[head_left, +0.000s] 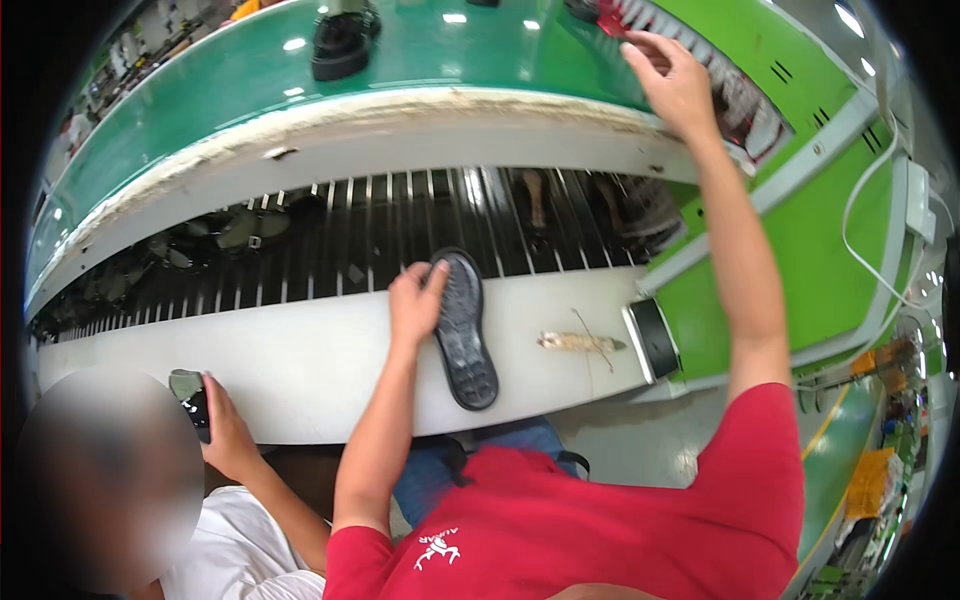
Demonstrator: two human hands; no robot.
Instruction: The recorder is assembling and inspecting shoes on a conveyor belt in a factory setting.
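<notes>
A black shoe sole (464,335) lies lengthwise on the white ledge, its hollow, patterned inside facing up. My left hand (412,308) grips its left edge near the far end, thumb on top; the fingertips are partly hidden. Farther off at the right, my right hand (678,88) reaches over the green conveyor belt (450,65). Thumb and forefinger are apart there, with nothing visible between them. Just beyond the fingertips is a red piece (612,20) beside a dark item, at the mouth of a green machine (790,250).
A tan-wrapped stick tool (580,343) and a black box (654,338) are right of the sole. Dark shoes (240,230) lie on the lower slatted rack (370,215); another shoe (340,45) stands on the belt. At left, a co-worker's hand (230,435) holds a dark shoe part.
</notes>
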